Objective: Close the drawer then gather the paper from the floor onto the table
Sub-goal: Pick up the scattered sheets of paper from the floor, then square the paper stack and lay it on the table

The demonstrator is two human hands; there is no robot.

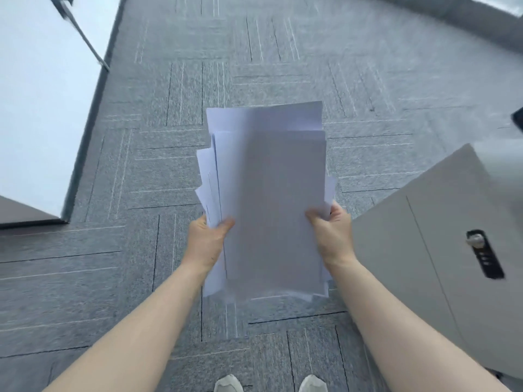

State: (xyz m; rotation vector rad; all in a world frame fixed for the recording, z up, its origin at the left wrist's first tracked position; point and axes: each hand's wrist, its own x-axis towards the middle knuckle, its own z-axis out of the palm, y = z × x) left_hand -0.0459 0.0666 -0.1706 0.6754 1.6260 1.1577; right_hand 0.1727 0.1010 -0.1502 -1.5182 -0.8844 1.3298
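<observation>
An untidy stack of white paper (268, 193) hangs in front of me above the grey carpet, its sheets fanned out at the left edge. My left hand (206, 241) grips the stack's left side, thumb on top. My right hand (331, 233) grips the right side the same way. To the right stands a grey drawer cabinet (410, 250) with a black combination lock (484, 253); its front looks flush and shut.
A white wall or glass panel (42, 108) with a slim metal handle (82, 35) fills the left. Grey carpet tiles (254, 52) stretch ahead. My two shoes (229, 384) show at the bottom edge. A dark object (518, 123) pokes in at the right edge.
</observation>
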